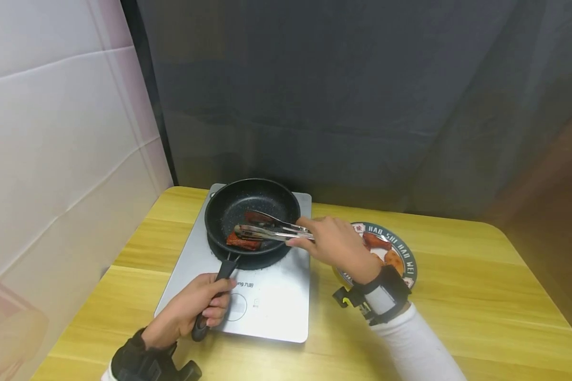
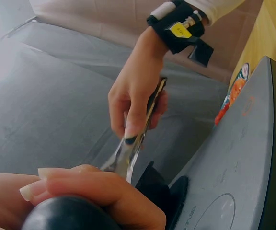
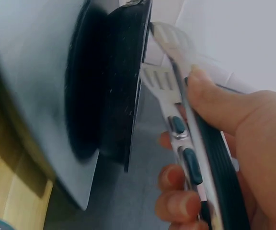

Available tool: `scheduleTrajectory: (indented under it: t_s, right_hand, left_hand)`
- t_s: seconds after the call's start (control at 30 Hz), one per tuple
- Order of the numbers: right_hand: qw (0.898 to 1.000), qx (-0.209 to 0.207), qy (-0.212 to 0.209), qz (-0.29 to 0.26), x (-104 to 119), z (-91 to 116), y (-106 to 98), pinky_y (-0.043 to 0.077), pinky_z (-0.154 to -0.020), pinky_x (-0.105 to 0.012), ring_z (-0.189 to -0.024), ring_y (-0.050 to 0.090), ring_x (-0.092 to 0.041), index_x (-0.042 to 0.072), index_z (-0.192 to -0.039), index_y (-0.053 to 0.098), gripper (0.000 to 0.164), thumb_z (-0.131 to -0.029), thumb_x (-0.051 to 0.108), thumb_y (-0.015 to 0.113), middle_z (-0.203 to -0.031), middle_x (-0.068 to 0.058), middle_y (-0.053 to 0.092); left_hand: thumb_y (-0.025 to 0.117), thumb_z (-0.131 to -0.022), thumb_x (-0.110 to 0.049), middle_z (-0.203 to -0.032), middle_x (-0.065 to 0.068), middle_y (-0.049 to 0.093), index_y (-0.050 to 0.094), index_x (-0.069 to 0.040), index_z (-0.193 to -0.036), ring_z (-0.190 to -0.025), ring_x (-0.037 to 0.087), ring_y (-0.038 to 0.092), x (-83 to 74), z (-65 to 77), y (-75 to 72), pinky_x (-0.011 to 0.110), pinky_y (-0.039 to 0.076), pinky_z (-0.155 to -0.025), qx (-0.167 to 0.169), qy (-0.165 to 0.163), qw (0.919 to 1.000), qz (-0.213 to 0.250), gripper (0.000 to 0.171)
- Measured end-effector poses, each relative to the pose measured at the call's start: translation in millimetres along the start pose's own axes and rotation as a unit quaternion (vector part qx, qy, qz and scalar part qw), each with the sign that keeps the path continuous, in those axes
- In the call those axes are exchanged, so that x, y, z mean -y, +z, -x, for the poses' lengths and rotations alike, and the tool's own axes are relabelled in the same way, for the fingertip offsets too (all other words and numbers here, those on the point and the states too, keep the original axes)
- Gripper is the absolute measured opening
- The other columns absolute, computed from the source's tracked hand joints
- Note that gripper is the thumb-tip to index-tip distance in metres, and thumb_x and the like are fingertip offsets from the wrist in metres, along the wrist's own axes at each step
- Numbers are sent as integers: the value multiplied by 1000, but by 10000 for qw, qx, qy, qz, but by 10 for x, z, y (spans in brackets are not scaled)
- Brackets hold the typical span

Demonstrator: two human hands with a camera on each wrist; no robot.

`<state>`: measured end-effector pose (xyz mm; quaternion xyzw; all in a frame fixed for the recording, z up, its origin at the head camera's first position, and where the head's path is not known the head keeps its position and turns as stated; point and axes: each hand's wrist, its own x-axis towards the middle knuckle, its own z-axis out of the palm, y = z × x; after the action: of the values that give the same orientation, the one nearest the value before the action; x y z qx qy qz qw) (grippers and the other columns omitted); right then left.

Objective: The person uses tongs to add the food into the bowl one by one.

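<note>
My left hand [image 1: 197, 301] grips the black handle [image 1: 226, 269] of a speckled frying pan [image 1: 224, 209], fingers wrapped around it. A reddish-brown piece of meat [image 1: 242, 242] lies in the pan near its front side. My right hand [image 1: 336, 241] holds metal tongs [image 1: 286, 234] with dark grips, thumb on one arm and fingers around the other. The slotted ends of the tongs [image 3: 162, 79] stand apart and reach over the pan, the nearer one overlapping the meat in the head view. Dark red shows at the farther end.
Under the pan is a silver induction cooker [image 1: 281, 317] on the wooden table [image 1: 457, 296]. A round plate [image 1: 410, 259] with lettering on its rim stands to the right, partly behind my right wrist, holding several reddish meat pieces [image 1: 376, 241]. Grey cloth [image 1: 314, 106] hangs behind.
</note>
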<state>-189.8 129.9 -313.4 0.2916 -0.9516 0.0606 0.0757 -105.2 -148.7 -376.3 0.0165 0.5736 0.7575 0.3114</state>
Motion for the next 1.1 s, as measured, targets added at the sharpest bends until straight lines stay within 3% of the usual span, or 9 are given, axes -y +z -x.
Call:
scheduleTrajectory:
  t_s: [0.3, 0.73, 0.93, 1.1]
  right_hand:
    - [9932, -647, 291, -925, -210, 347, 49, 38, -53, -28, -63, 45, -12, 17, -113, 62, 40, -89, 49, 64, -70, 8, 47]
    - [9830, -1512, 490, -923, -477, 714, -47, 40, -55, -32, -62, 47, -14, 12, -114, 63, 37, -85, 33, 73, -72, 5, 55]
    - [9829, -1420, 790, -869, -596, 820, -50, 42, -55, -33, -64, 50, -19, 11, -115, 63, 40, -86, 37, 71, -75, -1, 57]
    - [9855, -1166, 994, -731, -713, 925, -58, 49, -61, -42, -69, 57, -23, 7, -118, 61, 47, -86, 40, 71, -85, -8, 64]
  left_hand:
    - [48, -100, -20, -53, -8, 33, 39, -8, -75, -40, 1, 30, 1, 48, -40, 16, 30, -37, 47, 45, 9999, -140, 29]
    - [53, -99, -25, -53, -8, 33, 38, -8, -79, -40, 1, 30, -2, 83, -55, 16, 29, -37, 60, 140, 9997, -180, 30]
    - [53, -99, -23, -53, -9, 33, 38, -8, -80, -40, 1, 30, -5, 97, -64, 16, 29, -36, 59, 147, 9998, -140, 28]
    - [52, -99, -23, -53, -8, 33, 38, -8, -80, -40, 1, 30, 16, 87, -51, 16, 30, -36, 124, 170, 9997, -105, 28]
